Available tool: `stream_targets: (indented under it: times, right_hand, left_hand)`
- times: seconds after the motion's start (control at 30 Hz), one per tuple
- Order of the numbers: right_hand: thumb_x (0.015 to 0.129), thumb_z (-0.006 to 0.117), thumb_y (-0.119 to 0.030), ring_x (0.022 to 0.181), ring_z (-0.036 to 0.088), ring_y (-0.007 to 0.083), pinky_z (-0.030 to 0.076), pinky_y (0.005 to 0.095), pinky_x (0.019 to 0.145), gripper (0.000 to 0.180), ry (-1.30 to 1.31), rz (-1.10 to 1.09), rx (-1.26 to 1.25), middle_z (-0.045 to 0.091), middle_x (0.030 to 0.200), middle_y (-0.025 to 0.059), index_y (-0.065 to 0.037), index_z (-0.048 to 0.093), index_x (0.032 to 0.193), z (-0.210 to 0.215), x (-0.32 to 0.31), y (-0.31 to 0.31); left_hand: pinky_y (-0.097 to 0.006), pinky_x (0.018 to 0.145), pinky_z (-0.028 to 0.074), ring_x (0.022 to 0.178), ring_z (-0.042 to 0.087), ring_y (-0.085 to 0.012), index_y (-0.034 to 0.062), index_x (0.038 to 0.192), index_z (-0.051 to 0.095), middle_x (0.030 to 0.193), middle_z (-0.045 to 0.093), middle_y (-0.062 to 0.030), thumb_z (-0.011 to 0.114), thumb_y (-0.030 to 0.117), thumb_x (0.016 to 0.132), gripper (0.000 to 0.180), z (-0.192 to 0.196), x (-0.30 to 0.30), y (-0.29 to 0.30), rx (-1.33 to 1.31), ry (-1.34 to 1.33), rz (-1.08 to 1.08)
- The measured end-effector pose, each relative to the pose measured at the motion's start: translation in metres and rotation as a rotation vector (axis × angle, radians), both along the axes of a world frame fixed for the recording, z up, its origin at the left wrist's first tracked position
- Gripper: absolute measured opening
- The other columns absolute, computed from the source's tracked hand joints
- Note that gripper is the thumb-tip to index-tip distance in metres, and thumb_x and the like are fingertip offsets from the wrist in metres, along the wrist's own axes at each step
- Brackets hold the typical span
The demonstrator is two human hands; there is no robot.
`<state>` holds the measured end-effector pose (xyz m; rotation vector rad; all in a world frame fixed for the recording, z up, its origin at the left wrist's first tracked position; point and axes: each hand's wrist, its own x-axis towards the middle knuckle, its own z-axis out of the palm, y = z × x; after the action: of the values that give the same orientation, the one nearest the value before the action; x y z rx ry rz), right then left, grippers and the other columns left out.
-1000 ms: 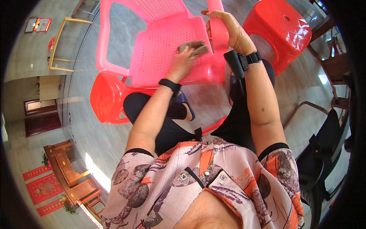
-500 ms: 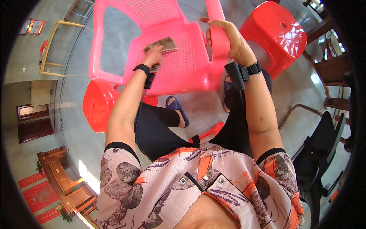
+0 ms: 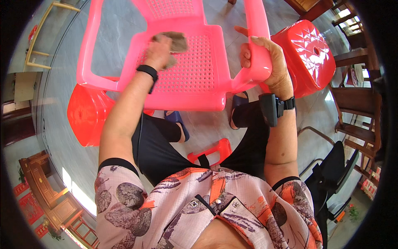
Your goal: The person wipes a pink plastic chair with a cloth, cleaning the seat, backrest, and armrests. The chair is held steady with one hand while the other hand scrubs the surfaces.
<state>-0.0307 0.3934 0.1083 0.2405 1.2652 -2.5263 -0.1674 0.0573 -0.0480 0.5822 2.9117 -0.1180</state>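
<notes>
A pink plastic armchair (image 3: 199, 98) stands in front of me, its seat and backrest pierced with small holes. On the left part of its seat my left hand (image 3: 159, 52) presses down a brown cloth (image 3: 178, 42); the fingers are somewhat blurred. My right hand (image 3: 271, 58) is wrapped around the front end of the chair's right armrest (image 3: 260, 62), thumb on top and fingers curled at the inner side.
Red plastic stools stand on both sides of the chair, one at the left (image 3: 89, 116) and one at the right (image 3: 313, 54). Part of a red plastic seat (image 3: 222, 151) shows between my legs. A black folding chair (image 3: 331, 170) is at the lower right, with wooden furniture (image 3: 358, 99) beyond.
My view has shifted, so the chair and right armrest appear farther apart in the picture. The left hand with the cloth has moved toward the seat's left edge. My right hand keeps its grip.
</notes>
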Motion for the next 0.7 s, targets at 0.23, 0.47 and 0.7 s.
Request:
stream_targets:
  times: [0.23,0.47,0.7]
  right_hand:
    - [0.094,0.059,-0.022,0.058,0.049,0.0167,0.044,0.0295,0.059,0.061,0.014,-0.021,0.026,0.051,0.071,0.0065,0.008,0.044,0.145,0.003,0.001,-0.002]
    - [0.095,0.057,-0.021,0.058,0.048,0.0172,0.043,0.0291,0.058,0.058,0.003,0.000,-0.036,0.050,0.070,0.0072,0.008,0.045,0.144,0.002,0.002,-0.001]
    - [0.095,0.057,-0.021,0.059,0.049,0.0174,0.044,0.0284,0.059,0.057,-0.006,-0.010,0.040,0.051,0.070,0.0073,0.007,0.045,0.144,0.008,0.005,-0.004]
  left_hand:
    - [-0.054,0.095,0.053,0.107,0.064,-0.0452,0.0009,0.136,0.051,0.145,0.051,-0.0245,0.053,0.003,0.089,0.048,-0.036,-0.032,-0.041,0.179,0.366,0.057]
    - [-0.052,0.095,0.053,0.109,0.062,-0.0454,-0.0014,0.125,0.055,0.142,0.052,-0.0263,0.052,-0.009,0.080,0.046,-0.024,0.016,0.097,0.701,0.196,-0.484]
    - [-0.049,0.096,0.054,0.113,0.062,-0.0427,-0.0020,0.133,0.052,0.145,0.050,-0.0240,0.060,-0.006,0.080,0.053,-0.004,-0.008,0.052,0.297,0.216,-0.258]
